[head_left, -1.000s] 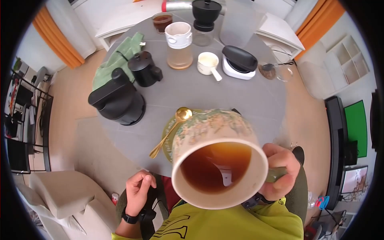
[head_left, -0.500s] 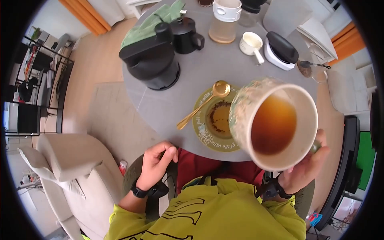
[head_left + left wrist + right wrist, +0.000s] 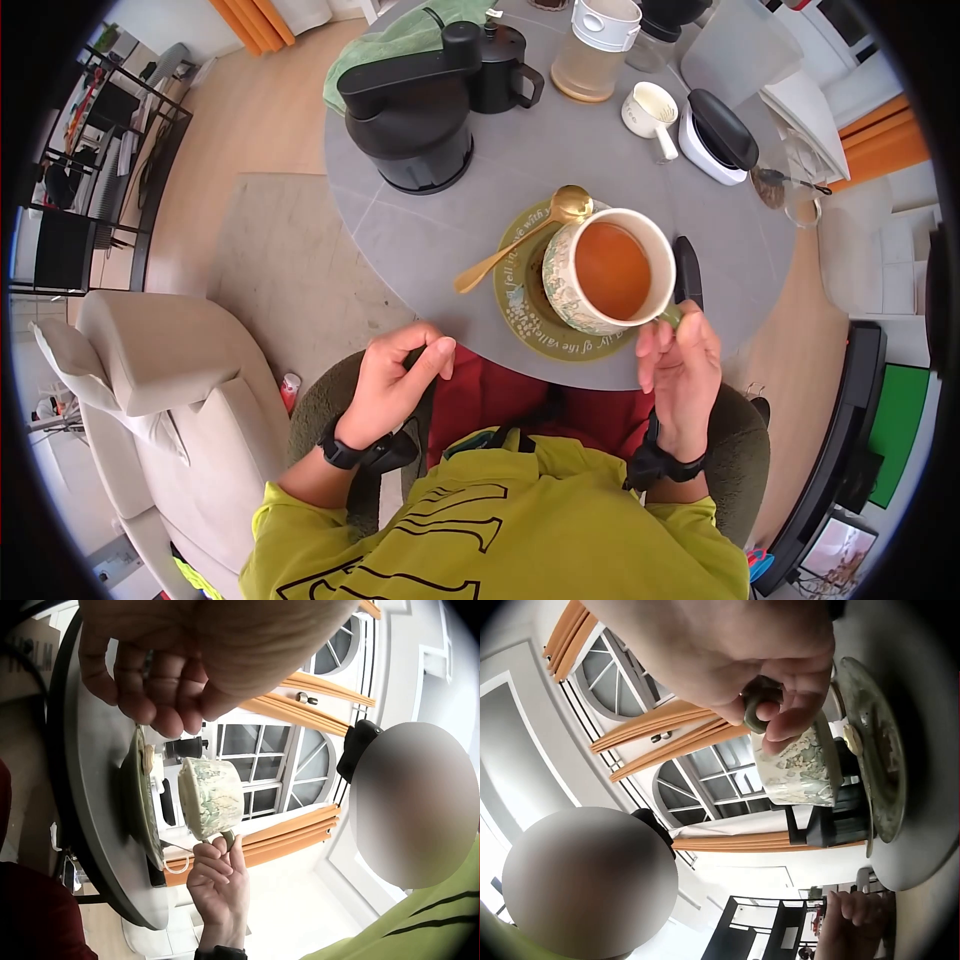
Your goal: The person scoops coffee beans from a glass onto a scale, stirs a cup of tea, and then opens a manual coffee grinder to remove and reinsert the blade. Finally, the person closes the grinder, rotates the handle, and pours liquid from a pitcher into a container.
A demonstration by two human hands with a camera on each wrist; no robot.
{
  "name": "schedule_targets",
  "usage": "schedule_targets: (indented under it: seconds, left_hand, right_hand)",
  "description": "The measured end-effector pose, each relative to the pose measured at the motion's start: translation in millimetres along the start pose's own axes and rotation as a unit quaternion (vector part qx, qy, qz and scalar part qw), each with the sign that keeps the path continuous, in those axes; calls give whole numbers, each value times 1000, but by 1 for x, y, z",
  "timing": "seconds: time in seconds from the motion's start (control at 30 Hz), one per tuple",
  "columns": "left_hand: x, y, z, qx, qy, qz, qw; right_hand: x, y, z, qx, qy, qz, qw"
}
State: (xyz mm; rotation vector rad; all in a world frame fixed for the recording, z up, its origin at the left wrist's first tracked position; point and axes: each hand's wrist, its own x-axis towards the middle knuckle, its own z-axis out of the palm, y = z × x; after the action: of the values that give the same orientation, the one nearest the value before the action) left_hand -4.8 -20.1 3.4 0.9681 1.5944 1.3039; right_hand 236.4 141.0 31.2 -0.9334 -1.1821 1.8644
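My right hand (image 3: 684, 365) grips a flower-patterned cup (image 3: 564, 290) by its green handle (image 3: 671, 317). Reddish-brown tea (image 3: 612, 268) fills much of the cup. Both wrist views show the cup (image 3: 214, 796) in the air, a gap between its base and the green saucer (image 3: 135, 787). From the head view the cup overlaps the saucer (image 3: 522, 318), which has white lettering round its rim. A gold spoon (image 3: 512, 252) lies across the saucer's left side, its handle jutting past the edge. My left hand (image 3: 392, 388) hangs loosely curled before the table's edge, holding nothing.
A black machine (image 3: 410, 140) and a black pot (image 3: 497, 75) stand at the table's back left near a green cloth (image 3: 385, 52). Behind the cup are a white-collared glass jar (image 3: 587, 65), a small handled cup (image 3: 645, 108) and a scale (image 3: 708, 150). A dark object (image 3: 686, 270) lies right of the saucer.
The cup has come down and away from the head camera, over the saucer, and now sits more level. My head view has tilted downward. The left hand has stayed nearly still.
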Motion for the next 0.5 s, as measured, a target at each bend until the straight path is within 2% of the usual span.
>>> schedule_targets:
  seconds: [0.07, 0.5]
  left_hand:
    - [0, 0, 0, 2, 1, 4, 1000]
    - [0, -1, 1, -2, 3, 9, 1000]
  right_hand:
    - [0, 3, 0, -18, -4, 31, 999]
    - [6, 11, 1, -43, -6, 64, 997]
